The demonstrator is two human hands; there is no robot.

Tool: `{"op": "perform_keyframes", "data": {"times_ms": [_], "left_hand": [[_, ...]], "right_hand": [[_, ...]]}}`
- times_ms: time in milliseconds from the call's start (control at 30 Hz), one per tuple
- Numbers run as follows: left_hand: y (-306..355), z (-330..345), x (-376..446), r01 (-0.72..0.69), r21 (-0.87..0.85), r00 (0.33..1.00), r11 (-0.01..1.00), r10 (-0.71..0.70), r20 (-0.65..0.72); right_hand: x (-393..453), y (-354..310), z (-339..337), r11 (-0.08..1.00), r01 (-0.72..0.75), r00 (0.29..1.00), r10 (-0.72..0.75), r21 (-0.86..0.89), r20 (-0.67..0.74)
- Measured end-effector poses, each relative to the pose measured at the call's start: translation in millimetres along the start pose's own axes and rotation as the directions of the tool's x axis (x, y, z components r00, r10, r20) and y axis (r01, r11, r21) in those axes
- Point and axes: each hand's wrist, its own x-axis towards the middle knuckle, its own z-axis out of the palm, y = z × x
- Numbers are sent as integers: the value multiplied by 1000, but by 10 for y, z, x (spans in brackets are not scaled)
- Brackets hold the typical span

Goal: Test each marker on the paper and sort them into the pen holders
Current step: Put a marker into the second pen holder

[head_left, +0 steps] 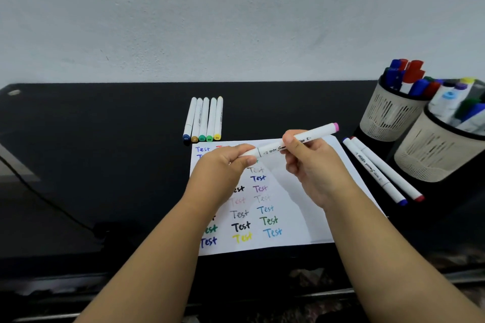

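Overhead, marker (273, 149) above paper (301, 207)

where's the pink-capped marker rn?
Head view, centre: the pink-capped marker is held above the top of the paper, left hand gripping its near end, right hand its barrel, pink cap pointing toward the pen holders.

left hand (225, 165): bare | right hand (312, 168): bare | forearms: sleeveless

Held marker: your white pink-ended marker (286, 145), tilted above the paper.
Paper: your white sheet (296, 199) covered with coloured "Test" words.
Holders: two beige mesh pen holders (391, 118), marker-filled, at your right.
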Motion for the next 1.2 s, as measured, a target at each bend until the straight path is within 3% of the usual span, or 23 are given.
{"op": "perform_keyframes", "data": {"times_ms": [67, 133, 200, 267, 333, 400, 467, 567, 633, 700, 800, 933, 1200], "left_hand": [[-29, -22, 18, -4, 44, 1000, 999, 4, -12], [-82, -66, 34, 2, 96, 999, 995, 1, -37], [-140, -109, 47, -9, 147, 998, 989, 18, -61], [-173, -127, 56, -31, 198, 997, 980, 45, -68], [-184, -109, 66, -46, 229, 996, 972, 63, -64], [-186, -73, 70, -60, 239, 995, 969, 76, -57], [-176, -35, 59, -68, 224, 995, 972, 83, -57], [-207, 31, 39, -88, 321, 995, 943, 99, -17], [-244, 73, 24, -71, 496, 997, 865, 43, 67], [-293, 111, 10, -71, 638, 990, 766, -25, 140], [-344, 142, -18, -104, 729, 983, 677, -41, 178], [-336, 136, -81, -113, 733, 986, 671, -15, 165], [-355, 159, -51, -109, 732, 989, 673, -2, 149]], "right_hand": [[45, -24, -71, 981, 15, 998, -2, 195, -67], [81, -49, -176, 975, 54, 995, -34, 217, -95], [70, -64, -257, 996, 85, 995, -86, -11, -58], [35, -87, -303, 936, 124, 991, -136, -329, -12], [4, -116, -314, 795, 218, 974, -214, -566, 75], [-6, -124, -302, 514, 343, 934, -276, -786, 228], [-6, -106, -293, 256, 413, 898, -274, -874, 344], [-22, -113, -348, 143, 389, 900, -270, -910, 342], [-42, -104, -447, 129, 306, 918, -302, -943, 256], [-92, -81, -573, 181, 184, 934, -338, -966, 115], [-200, -35, -754, 235, 26, 934, -352, -972, -60], [-293, 35, -909, 230, -101, 924, -338, -968, -177], [-312, 78, -1065, 198, -213, 907, -325, -957, -269]]}}
